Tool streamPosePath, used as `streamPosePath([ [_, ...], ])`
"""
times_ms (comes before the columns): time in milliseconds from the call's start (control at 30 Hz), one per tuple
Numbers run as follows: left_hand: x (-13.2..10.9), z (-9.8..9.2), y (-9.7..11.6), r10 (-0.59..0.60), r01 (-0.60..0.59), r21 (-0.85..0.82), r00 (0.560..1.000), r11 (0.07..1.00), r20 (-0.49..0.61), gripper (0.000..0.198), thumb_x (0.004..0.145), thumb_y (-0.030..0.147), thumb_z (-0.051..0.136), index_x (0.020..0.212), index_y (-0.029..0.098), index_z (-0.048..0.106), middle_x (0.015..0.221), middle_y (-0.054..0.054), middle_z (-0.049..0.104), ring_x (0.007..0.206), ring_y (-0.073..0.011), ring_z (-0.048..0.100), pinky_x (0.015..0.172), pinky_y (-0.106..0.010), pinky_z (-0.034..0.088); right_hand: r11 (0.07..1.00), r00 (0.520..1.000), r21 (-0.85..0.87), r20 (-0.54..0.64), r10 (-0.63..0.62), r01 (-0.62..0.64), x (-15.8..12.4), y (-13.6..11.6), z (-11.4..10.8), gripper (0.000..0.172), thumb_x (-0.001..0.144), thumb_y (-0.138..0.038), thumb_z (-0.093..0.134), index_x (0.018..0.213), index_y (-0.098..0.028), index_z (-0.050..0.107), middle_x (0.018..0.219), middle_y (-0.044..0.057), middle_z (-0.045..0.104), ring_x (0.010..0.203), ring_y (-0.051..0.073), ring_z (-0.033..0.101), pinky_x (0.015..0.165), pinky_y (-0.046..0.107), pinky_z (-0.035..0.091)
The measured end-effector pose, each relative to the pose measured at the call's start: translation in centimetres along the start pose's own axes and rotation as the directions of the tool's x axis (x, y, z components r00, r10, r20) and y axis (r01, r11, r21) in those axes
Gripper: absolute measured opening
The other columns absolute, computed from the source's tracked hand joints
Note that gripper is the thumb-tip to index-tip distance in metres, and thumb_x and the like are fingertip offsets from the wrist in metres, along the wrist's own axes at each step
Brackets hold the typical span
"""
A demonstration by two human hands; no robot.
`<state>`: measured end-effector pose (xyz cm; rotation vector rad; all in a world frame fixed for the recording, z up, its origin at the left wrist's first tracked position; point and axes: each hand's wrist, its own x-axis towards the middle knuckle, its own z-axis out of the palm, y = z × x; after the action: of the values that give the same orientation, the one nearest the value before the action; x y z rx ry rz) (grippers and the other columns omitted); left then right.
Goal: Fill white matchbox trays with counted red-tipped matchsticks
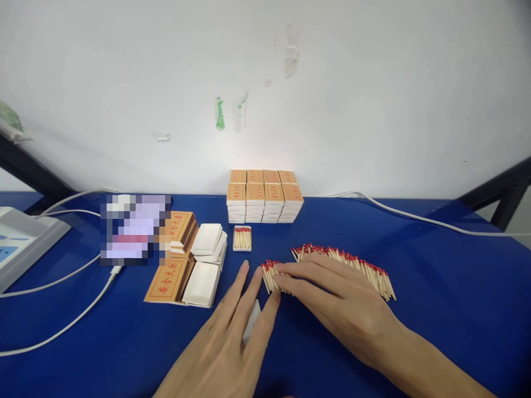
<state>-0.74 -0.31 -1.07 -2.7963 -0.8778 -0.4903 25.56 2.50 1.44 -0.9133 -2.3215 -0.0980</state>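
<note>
Nearest, the left hand (232, 337) lies open and flat on the blue table (435, 309), fingers straight and slightly spread, gripping nothing; a white tray (251, 323) shows between and under its fingers. The right hand (336, 301) is open too, palm down, its fingertips resting on a small bundle (270, 275) of red-tipped matches just ahead of the left fingertips, not closed around it. Behind that hand a long pile (357, 265) of matches runs off to the right. Bare table opens right of the pile and at the near left, where white cables (115, 270) cross it. Further on, left of centre, orange sleeves (168, 281) and empty trays (203, 283) sit packed together, while a filled tray (242, 237) stands alone just beyond the bundle with a gap all round. A pale device (25, 240) sits at the left edge. Farthest, a stack (264, 198) of boxes stands close to the white wall (373, 83), which carries green smears (219, 113); dark struts (498, 190) slant at both far corners. Sleeves and box tops bear red characters, too small to read
</note>
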Motion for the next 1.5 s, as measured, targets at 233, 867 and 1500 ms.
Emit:
streamPosePath([
  [233, 0.2, 0.0, -0.1, -0.004, 0.004, -0.005, 1.000, 1.000, 0.010, 0.095, 0.113, 0.072, 0.057, 0.172, -0.001, 0.042, 0.170, -0.033, 0.053, 0.162, -0.0476, 0.049, 0.114, -0.054, 0.063, 0.992, 0.990, 0.031, 0.064, 0.124, -0.126, 0.2, -0.1, -0.8, 0.026, 0.113, -0.012, 0.061, 0.128, -0.024, 0.078, 0.124, 0.004, 0.086, 0.106, 0.021, 0.079, 0.099, 0.041, 0.061],
  [867, 0.1, 0.2, -0.1, -0.011, 0.014, -0.097, 0.999, 0.995, 0.036, 0.091, 0.112, 0.066, 0.066, 0.169, -0.001, 0.042, 0.172, -0.036, 0.047, 0.166, -0.0479, 0.041, 0.118, -0.061, 0.059, 0.852, 0.849, -0.154, 0.107, 0.518, -0.501, -0.3, -1.8, -0.5, 0.020, 0.103, -0.024, 0.060, 0.087, -0.026, 0.071, 0.055, -0.009, 0.063, 0.041, 0.014, 0.060, 0.046, 0.031, 0.039],
  [1500, 0.8, -0.1, -0.3, 0.009, -0.009, -0.053, 1.000, 0.999, 0.004, 0.072, 0.114, 0.066, 0.057, 0.146, 0.002, 0.058, 0.161, -0.040, 0.058, 0.150, -0.0511, 0.061, 0.104, -0.061, 0.068, 0.611, 0.732, -0.499, -0.071, 0.678, -0.614, 0.3, -2.1, 1.0, 0.016, 0.097, -0.040, 0.076, 0.086, -0.029, 0.078, 0.051, -0.004, 0.066, 0.045, 0.028, 0.070, 0.050, 0.031, 0.027],
])
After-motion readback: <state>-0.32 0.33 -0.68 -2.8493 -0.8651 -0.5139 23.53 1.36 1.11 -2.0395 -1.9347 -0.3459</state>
